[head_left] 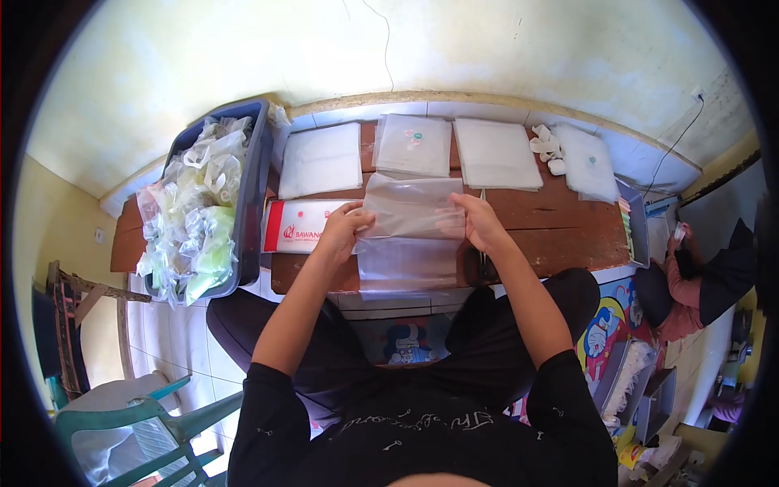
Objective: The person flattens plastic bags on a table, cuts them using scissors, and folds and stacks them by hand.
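Note:
Between my two hands a clear plastic bag is stretched out flat above the table. My left hand pinches its left edge, and my right hand grips the right edge. Beneath it, more clear plastic lies over the front edge of the wooden table. A red and white printed pack lies beside my left hand, partly covered by it. Close to my right hand is a dark-handled tool, perhaps scissors, partly hidden by the wrist.
A dark tub heaped with plastic bags stands at the left. Along the back lie stacks of clear bags and small white rolls. A green chair is lower left; another person sits at right.

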Tool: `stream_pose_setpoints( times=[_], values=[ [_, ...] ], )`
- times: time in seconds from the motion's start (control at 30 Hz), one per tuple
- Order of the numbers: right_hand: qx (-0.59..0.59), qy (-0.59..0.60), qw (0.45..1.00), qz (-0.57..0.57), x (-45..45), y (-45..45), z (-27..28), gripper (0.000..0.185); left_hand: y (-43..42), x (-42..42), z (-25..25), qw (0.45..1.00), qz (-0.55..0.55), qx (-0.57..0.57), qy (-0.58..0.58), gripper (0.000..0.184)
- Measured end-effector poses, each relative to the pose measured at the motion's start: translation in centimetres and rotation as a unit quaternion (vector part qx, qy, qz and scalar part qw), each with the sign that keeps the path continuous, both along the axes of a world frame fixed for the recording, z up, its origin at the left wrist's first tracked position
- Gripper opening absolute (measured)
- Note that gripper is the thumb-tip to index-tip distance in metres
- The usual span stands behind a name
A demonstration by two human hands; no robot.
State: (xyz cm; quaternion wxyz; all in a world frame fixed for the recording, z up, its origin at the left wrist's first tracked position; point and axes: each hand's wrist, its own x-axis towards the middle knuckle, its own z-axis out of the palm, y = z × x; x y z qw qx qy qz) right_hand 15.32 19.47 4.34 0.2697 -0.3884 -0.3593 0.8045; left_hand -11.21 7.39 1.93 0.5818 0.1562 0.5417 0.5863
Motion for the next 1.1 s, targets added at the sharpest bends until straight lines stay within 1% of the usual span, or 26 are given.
stream_pose_setpoints(
  times=[0.07, 0.13, 0.17, 0.2, 0.23, 0.27, 0.3, 0.33, 0.37, 0.4, 0.43, 0.53, 0.57, 0.6, 0.67, 0.7, 0.77, 0.8, 0.87, 0.9, 0.93, 0.97, 1.0, 1.03, 1.07, 1.1],
  values=[
    [0.028, 0.013, 0.999, 0.009, -0.4, 0.0, 1.1, 0.023, 0.9, 0.0, 1.6, 0.999, 0.013, 0.043, 0.008, 0.041],
    [0.16, 0.054, 0.985, 0.025, -0.9, 0.0, 3.0, 0.034, 1.2, 0.5, 4.9, 0.997, 0.023, 0.064, 0.022, 0.036],
    [0.159, 0.054, 0.985, 0.026, -1.1, -0.8, 5.4, 0.034, 1.1, 0.7, 6.5, 0.983, 0.047, 0.16, 0.072, 0.032],
    [0.249, 0.06, 0.966, -0.014, -1.2, -2.0, 8.6, 0.032, 0.9, 0.8, 7.9, 0.957, 0.069, 0.254, 0.12, 0.027],
    [0.336, 0.065, 0.938, -0.055, -1.1, -2.9, 10.7, 0.03, 0.5, 0.9, 9.3, 0.958, 0.069, 0.253, 0.12, 0.027],
    [0.334, 0.063, 0.939, -0.056, -0.6, -3.3, 11.5, 0.03, -0.2, 1.1, 10.5, 0.924, 0.077, 0.326, 0.185, 0.022],
    [0.427, 0.05, 0.902, -0.026, 0.3, -3.4, 12.1, 0.023, -0.8, 1.2, 10.9, 0.88, 0.084, 0.395, 0.248, 0.016],
    [0.516, 0.037, 0.855, 0.004, 0.8, -3.5, 12.2, 0.018, -1.1, 1.2, 10.5, 0.881, 0.084, 0.394, 0.247, 0.016],
    [0.516, 0.037, 0.856, 0.005, 0.8, -3.5, 11.7, 0.018, -1.4, 1.1, 10.0, 0.891, 0.081, 0.373, 0.246, 0.011],
    [0.431, 0.054, 0.901, -0.025, 0.6, -3.2, 10.5, 0.01, -1.5, 1.0, 9.3, 0.899, 0.078, 0.353, 0.246, 0.007],
    [0.341, 0.07, 0.936, -0.055, 0.5, -2.9, 9.0, 0.012, -1.4, 1.1, 8.3, 0.911, 0.089, 0.318, 0.247, 0.005],
    [0.371, 0.001, 0.927, -0.062, 0.7, -0.9, 2.7, 0.012, -1.4, 0.3, 4.0, 0.939, 0.094, 0.252, 0.213, 0.005],
    [0.323, 0.005, 0.943, -0.075, 0.4, -1.4, 3.1, 0.014, -1.5, 0.6, 3.8, 0.936, 0.106, 0.252, 0.222, 0.006],
    [0.325, 0.006, 0.943, -0.073, 0.3, -1.5, 3.5, 0.014, -1.4, 0.4, 3.8, 0.935, 0.108, 0.253, 0.222, 0.006],
    [0.343, 0.018, 0.938, -0.049, 0.3, -2.1, 4.0, 0.011, -1.5, 0.2, 3.7, 0.897, 0.119, 0.315, 0.285, 0.01],
    [0.341, 0.018, 0.939, -0.048, 0.0, -2.7, 5.0, 0.011, -1.6, 0.5, 4.6, 0.898, 0.12, 0.313, 0.285, 0.01],
    [0.336, 0.133, 0.929, -0.079, -0.7, -3.7, 7.0, 0.022, -1.6, 0.9, 6.2, 0.88, 0.144, 0.345, 0.293, 0.013],
    [0.337, 0.133, 0.929, -0.079, -0.7, -3.8, 7.3, 0.022, -1.7, 0.7, 6.1, 0.88, 0.143, 0.346, 0.293, 0.013],
    [0.356, 0.142, 0.922, -0.056, -0.8, -4.0, 7.7, 0.035, -2.1, 0.1, 6.2, 0.858, 0.143, 0.401, 0.286, 0.015],
    [0.357, 0.143, 0.922, -0.054, -0.8, -4.0, 7.8, 0.035, -2.2, -0.1, 6.7, 0.82, 0.139, 0.385, 0.4, 0.013],
    [0.396, 0.113, 0.909, -0.06, -0.6, -4.0, 7.8, 0.031, -2.4, 0.0, 6.8, 0.82, 0.14, 0.385, 0.4, 0.013],
    [0.434, 0.081, 0.895, -0.067, -0.3, -4.1, 7.8, 0.028, -2.8, 0.3, 7.2, 0.809, 0.197, 0.35, 0.429, 0.012],
    [0.434, 0.081, 0.895, -0.066, 0.0, -4.1, 7.9, 0.028, -2.9, 0.4, 7.7, 0.808, 0.214, 0.395, 0.381, 0.012],
    [0.482, 0.067, 0.87, -0.083, 0.4, -4.2, 8.3, 0.025, -3.0, 0.6, 8.3, 0.802, 0.228, 0.44, 0.334, 0.014],
    [0.527, 0.053, 0.842, -0.1, 0.7, -4.3, 8.6, 0.021, -3.0, 1.2, 9.2, 0.785, 0.247, 0.446, 0.352, 0.015],
    [0.527, 0.053, 0.842, -0.099, 0.8, -4.5, 9.0, 0.021, -3.0, 1.5, 9.5, 0.769, 0.27, 0.434, 0.383, 0.017]
  ],
)
